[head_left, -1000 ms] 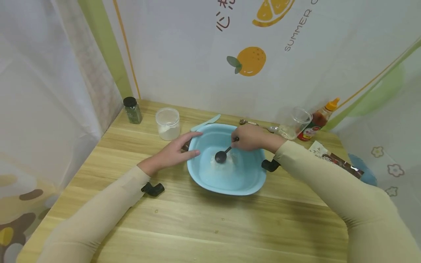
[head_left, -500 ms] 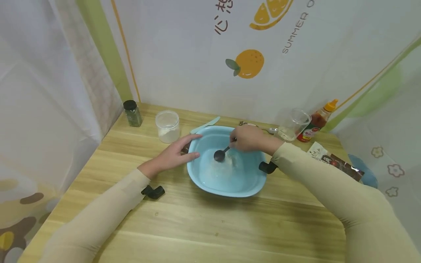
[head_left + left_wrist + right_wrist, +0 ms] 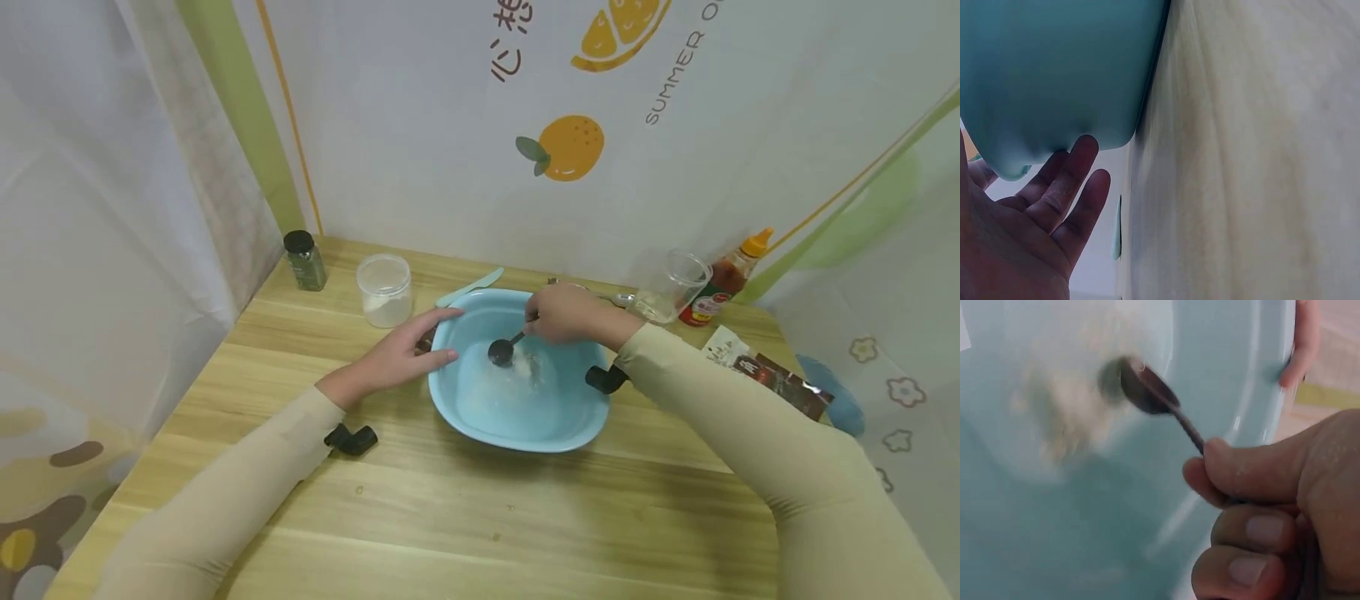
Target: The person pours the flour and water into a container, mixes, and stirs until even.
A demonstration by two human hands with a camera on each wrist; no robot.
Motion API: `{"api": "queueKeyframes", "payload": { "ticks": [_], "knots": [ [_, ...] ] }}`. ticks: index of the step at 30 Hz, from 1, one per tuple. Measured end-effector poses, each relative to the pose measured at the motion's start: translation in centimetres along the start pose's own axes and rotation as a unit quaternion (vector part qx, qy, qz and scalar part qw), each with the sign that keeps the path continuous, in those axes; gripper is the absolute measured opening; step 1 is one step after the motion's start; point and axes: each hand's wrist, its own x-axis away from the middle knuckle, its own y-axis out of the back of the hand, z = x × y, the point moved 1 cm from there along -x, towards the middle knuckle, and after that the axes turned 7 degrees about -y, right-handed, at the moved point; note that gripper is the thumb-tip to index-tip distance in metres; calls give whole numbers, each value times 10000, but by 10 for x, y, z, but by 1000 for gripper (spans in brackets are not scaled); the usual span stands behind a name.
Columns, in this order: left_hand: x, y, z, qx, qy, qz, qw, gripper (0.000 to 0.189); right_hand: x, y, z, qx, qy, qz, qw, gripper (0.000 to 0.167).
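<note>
A light blue basin (image 3: pixel 555 412) sits on the wooden table with a little white powder (image 3: pixel 510 385) on its floor. My left hand (image 3: pixel 397 354) holds its left rim, thumb over the edge; in the left wrist view, fingertips of that hand (image 3: pixel 1032 222) touch the outer wall. My right hand (image 3: pixel 566 315) reaches over the far right side and grips the handle of a dark brown spoon (image 3: pixel 501 352). In the right wrist view, thumb and forefinger pinch the handle, and the spoon's bowl (image 3: pixel 1147 390) is close beside the blurred, clumpy powder.
Behind the basin lie a pale green knife (image 3: pixel 471 288) and metal spoons. A tub of white powder (image 3: pixel 386 292) and a black-lidded jar (image 3: pixel 305 262) stand left. At right are a clear cup (image 3: pixel 667 287), a sauce bottle (image 3: pixel 723 279) and a brown packet (image 3: pixel 772 375).
The spoon's bowl has shifted slightly left within the basin, and the powder beside it lies differently, with a clump to its right. My left hand stays at the rim.
</note>
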Motion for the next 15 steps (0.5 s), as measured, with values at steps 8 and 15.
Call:
{"api": "queueKeyframes", "payload": {
  "ticks": [8,15],
  "knots": [
    [-1,2,-1,-48,11,30,10000,66,12,5,-23,123,131,461,9988,19],
    [2,3,-1,-20,115,27,9999,67,6,3,-15,106,337,365,9987,21]
  ]
}}
